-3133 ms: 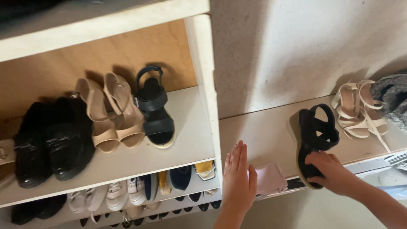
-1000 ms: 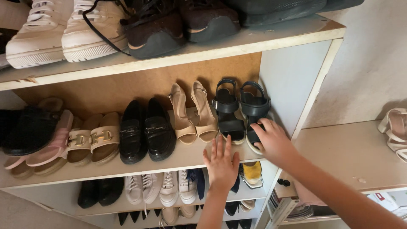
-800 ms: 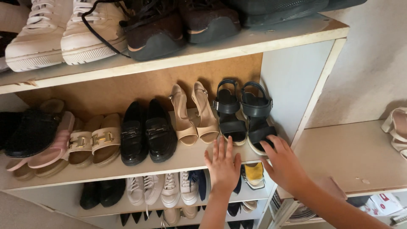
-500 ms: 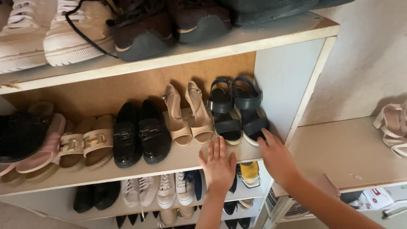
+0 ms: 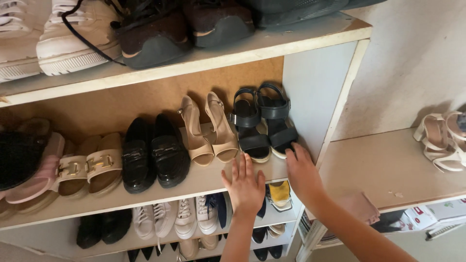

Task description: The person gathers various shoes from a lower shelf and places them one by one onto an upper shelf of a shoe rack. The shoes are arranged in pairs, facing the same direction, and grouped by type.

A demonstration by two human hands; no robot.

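A pair of black strappy sandals stands at the right end of the middle shelf, side by side, against the shelf's white side panel. My right hand lies flat on the shelf edge just below the right sandal, fingertips close to its toe, holding nothing. My left hand rests open on the shelf's front edge, fingers spread, just below the left black sandal and the beige heeled sandals.
Black loafers, tan slides and pink shoes fill the middle shelf leftward. Sneakers and dark shoes sit on the top shelf. Lower shelves hold more shoes. White strappy sandals lie on a beige ledge at right.
The right black sandal came from the ledge onto the shelf beside its mate. My right hand has let go of it and slid down to the shelf edge. My left hand stayed.
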